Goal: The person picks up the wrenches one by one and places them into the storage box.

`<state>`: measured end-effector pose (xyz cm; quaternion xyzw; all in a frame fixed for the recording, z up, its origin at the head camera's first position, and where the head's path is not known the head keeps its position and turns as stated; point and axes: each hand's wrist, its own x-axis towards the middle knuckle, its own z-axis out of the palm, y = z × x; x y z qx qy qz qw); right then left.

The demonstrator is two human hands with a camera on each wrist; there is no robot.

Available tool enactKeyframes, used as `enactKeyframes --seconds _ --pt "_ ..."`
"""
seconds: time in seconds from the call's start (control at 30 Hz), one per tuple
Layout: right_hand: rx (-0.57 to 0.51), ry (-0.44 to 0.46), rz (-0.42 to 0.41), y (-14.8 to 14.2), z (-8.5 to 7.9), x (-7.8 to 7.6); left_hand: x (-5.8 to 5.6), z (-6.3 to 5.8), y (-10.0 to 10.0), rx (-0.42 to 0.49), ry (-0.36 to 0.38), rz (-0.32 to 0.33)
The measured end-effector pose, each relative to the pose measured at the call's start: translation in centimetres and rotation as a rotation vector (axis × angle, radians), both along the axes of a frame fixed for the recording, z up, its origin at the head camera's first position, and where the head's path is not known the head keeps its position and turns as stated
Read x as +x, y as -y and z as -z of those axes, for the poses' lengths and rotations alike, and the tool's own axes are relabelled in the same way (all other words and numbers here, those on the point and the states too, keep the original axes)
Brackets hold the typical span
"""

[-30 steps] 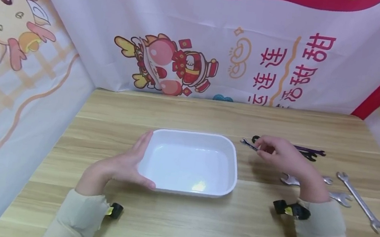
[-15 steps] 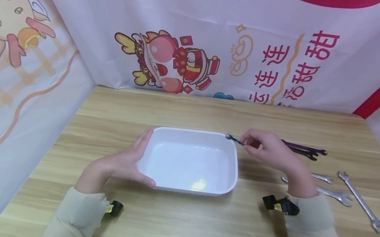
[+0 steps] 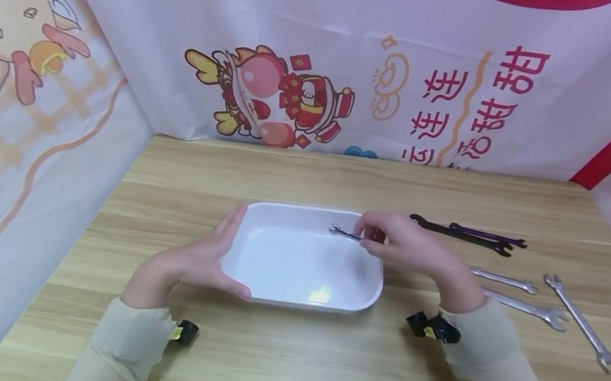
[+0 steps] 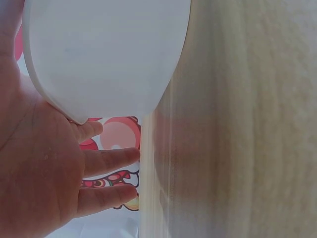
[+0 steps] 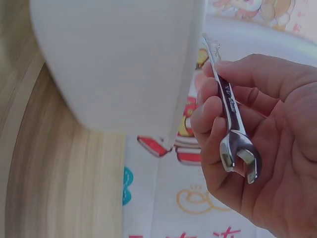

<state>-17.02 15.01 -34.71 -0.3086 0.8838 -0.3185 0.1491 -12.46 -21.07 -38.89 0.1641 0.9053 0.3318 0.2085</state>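
Tabletop (image 3: 292, 368) below, right grip (image 3: 404, 240) pinching a wrench (image 5: 229, 106) has moved over the tray (image 3: 294, 267); left grip (image 3: 198, 260) spreads against it.

In the head view, the right fingers (image 3: 369, 220) hide the right end of the small open-end wrench (image 3: 344, 231) and part of the rim of the white tray (image 3: 294, 267). The right wrist (image 3: 462, 296) and right sleeve (image 3: 503, 368) cover the left ends of the thinner silver wrench (image 3: 504, 280) and the thicker silver wrench (image 3: 529, 308). The left sleeve (image 3: 120, 343) and the surface (image 3: 269, 368) run off the bottom edge. From the right wrist, the marking (image 5: 229, 96) on the held wrench is too small to read. From the left wrist, the left hand (image 4: 54, 168) is cut off at the left.
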Motion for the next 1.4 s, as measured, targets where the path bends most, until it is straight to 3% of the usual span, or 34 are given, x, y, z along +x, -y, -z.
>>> enactKeyframes --seconds 0.17,0.63,0.97,1.4 --pt "-0.024 0.019 -0.039 1.3 -0.4 0.2 0.0 0.0 0.0 -0.031 -0.004 -0.006" --pt "-0.067 0.021 -0.197 4.5 1.1 0.1 -0.1 0.2 0.3 -0.069 -0.032 -0.009" --pt "-0.008 0.073 -0.252 5.9 3.4 0.0 -0.1 0.0 0.2 -0.062 -0.056 0.010" --pt "0.078 0.130 -0.319 7.2 4.6 0.5 -0.1 0.0 0.2 -0.045 -0.032 -0.005"
